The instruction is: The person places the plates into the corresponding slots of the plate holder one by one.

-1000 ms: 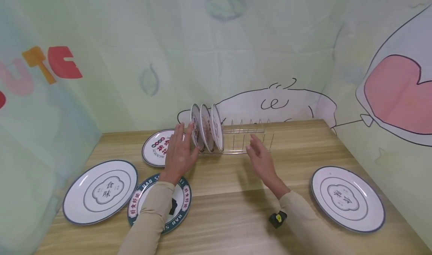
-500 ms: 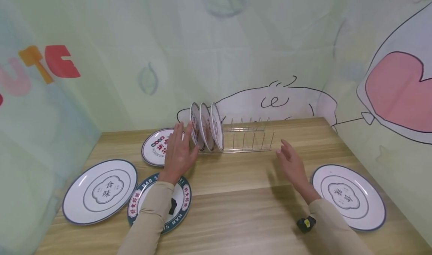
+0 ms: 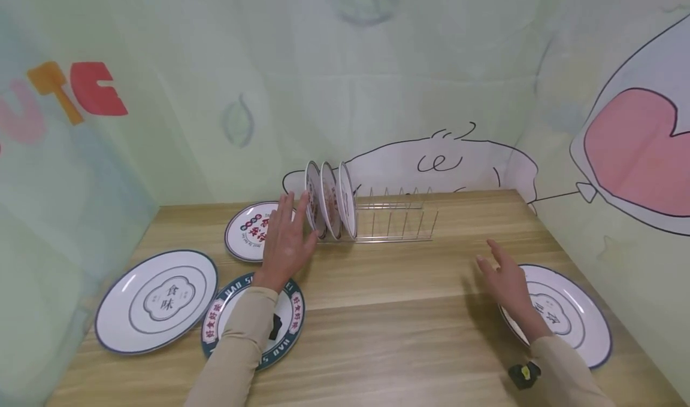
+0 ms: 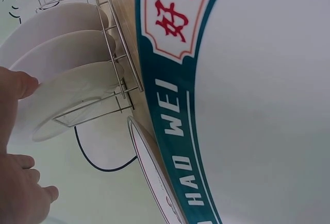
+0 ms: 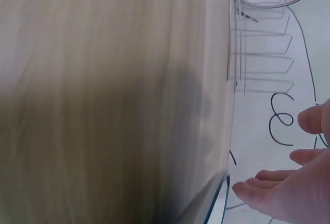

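Three plates (image 3: 349,206) stand on edge at the left end of a wire dish rack (image 3: 396,239). My left hand (image 3: 284,242) is beside the leftmost of them, its fingers extended; whether it touches that plate I cannot tell. Under the left forearm lies a green-rimmed plate (image 3: 295,311), partly hidden by the sleeve. Over the left edge of the blue-rimmed plate (image 3: 584,311) on the right hovers my right hand (image 3: 509,287), thumb apart from the fingers and holding nothing. In the right wrist view its fingertips (image 5: 247,193) appear close to that plate's rim (image 5: 219,203).
At the left lies another large blue-rimmed plate (image 3: 124,317). A smaller plate with red lettering (image 3: 248,233) lies behind my left hand. Printed fabric (image 3: 431,96) stands behind the wooden table (image 3: 377,347). A black strap-mounted device (image 3: 524,374) sits at the right wrist.
My right hand has moved right, from in front of the rack to the plate on the right. The left hand has stayed by the standing plates.
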Demonstrator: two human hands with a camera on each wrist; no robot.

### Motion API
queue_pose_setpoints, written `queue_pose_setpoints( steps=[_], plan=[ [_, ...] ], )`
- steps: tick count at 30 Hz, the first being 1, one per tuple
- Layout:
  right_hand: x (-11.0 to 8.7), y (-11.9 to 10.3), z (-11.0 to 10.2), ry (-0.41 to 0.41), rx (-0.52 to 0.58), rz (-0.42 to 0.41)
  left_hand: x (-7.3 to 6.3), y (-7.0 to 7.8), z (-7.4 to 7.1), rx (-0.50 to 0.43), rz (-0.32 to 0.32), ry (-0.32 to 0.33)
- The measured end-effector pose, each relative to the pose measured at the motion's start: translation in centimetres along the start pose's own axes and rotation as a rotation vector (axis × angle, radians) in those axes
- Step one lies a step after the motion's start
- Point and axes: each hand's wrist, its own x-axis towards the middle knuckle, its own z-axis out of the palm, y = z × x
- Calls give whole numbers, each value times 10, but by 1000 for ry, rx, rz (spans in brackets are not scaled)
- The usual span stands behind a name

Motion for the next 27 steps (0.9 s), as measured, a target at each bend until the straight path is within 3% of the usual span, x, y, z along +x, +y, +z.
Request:
queue_pose_setpoints(
  steps=[8, 15, 18, 27],
  plan=[
    [1, 18, 6, 35, -216, -138, 0, -1, -1, 1, -7, -7],
    [-4, 28, 11, 32, -383, -165, 0, -1, -1, 0, -3, -10],
    [-5, 30, 11, 16, -417, -133, 0, 0, -3, -1, -6, -17],
    [-12, 36, 5, -66, -428, 107, 0, 2, -3, 0, -25, -32]
  ],
)
